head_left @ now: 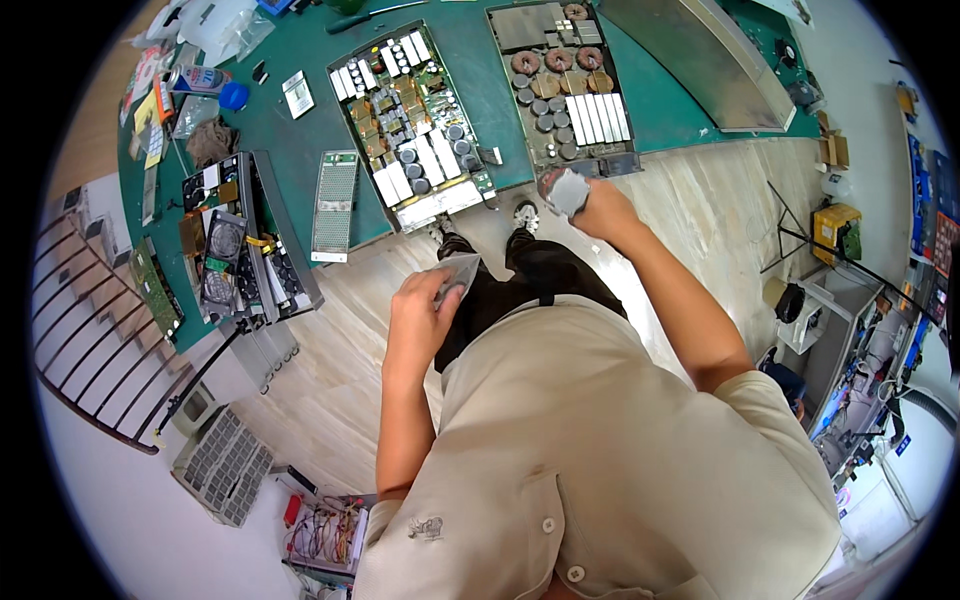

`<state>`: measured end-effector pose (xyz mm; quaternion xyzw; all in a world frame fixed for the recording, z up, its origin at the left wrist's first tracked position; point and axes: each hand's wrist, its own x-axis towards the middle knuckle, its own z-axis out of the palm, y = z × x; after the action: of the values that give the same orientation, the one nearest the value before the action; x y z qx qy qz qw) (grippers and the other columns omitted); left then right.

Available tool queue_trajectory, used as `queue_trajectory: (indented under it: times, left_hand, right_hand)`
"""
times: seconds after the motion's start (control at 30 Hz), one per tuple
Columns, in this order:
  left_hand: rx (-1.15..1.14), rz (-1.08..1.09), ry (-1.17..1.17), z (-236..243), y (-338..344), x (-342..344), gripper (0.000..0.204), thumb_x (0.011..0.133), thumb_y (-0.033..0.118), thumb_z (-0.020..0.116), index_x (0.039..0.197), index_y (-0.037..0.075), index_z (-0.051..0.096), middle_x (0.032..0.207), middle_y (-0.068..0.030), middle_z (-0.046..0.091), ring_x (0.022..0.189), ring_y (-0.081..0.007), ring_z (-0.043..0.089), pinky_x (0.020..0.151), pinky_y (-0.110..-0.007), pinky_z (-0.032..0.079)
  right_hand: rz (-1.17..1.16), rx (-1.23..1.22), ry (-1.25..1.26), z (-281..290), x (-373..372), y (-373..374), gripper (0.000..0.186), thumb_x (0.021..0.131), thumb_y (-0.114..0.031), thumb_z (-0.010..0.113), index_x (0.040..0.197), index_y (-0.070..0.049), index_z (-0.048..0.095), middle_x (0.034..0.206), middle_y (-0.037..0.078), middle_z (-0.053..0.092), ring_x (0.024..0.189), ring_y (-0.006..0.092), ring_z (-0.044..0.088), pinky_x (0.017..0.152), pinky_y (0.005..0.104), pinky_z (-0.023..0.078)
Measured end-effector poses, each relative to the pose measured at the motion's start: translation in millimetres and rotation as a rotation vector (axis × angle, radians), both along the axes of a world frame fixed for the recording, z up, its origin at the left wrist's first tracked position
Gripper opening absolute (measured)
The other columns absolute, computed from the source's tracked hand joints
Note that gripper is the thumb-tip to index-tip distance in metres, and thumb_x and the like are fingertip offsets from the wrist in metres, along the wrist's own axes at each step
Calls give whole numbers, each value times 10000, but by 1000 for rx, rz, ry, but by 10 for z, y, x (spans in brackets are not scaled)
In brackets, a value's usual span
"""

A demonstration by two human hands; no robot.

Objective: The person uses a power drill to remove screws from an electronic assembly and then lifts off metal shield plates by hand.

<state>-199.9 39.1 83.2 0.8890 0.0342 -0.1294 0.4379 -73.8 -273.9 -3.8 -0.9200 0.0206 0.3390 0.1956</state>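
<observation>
My left hand (413,318) is in front of my body, its fingers closed on a small flat grey piece (460,275) that looks like a clear plastic bag or thin plate. Up by the table's front edge, my right hand (605,212) grips a chunky grey-white object (568,192) with a dark, reddish end; its kind I cannot make out. Just beyond that hand lies an open power module (545,105) with copper coils, round capacitors and white blocks. Left of it, a second open circuit board unit (410,125) rests on the green table (300,125).
A perforated metal panel (335,205) and a stack of opened electronics (235,240) occupy the table's left. Behind them stand a spray can (197,80) and a blue cap (233,96). A large metal cover (700,60) leans at the right. A yellow box (836,232) is by the right wall.
</observation>
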Motion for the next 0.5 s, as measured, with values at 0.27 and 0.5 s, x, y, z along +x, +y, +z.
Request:
queue_trajectory:
  times: [0.27, 0.5]
  left_hand:
    - [-88, -200, -117, -88, 110, 354, 269, 877, 97, 778, 1116, -15, 724, 976, -209, 722, 788, -345, 683, 659, -394, 568]
    - [-118, -280, -103, 12, 263, 602, 246, 847, 43, 756, 1077, -34, 713, 965, -220, 714, 944, -419, 660, 854, -473, 530]
  right_hand:
    - [-203, 53, -14, -81, -17, 94, 324, 687, -205, 778, 928, -1, 704, 757, 191, 723, 696, 332, 734, 698, 411, 587]
    - [-263, 4, 71, -40, 4, 174, 382, 700, -211, 762, 1032, -26, 732, 982, 226, 752, 915, 397, 730, 830, 456, 585]
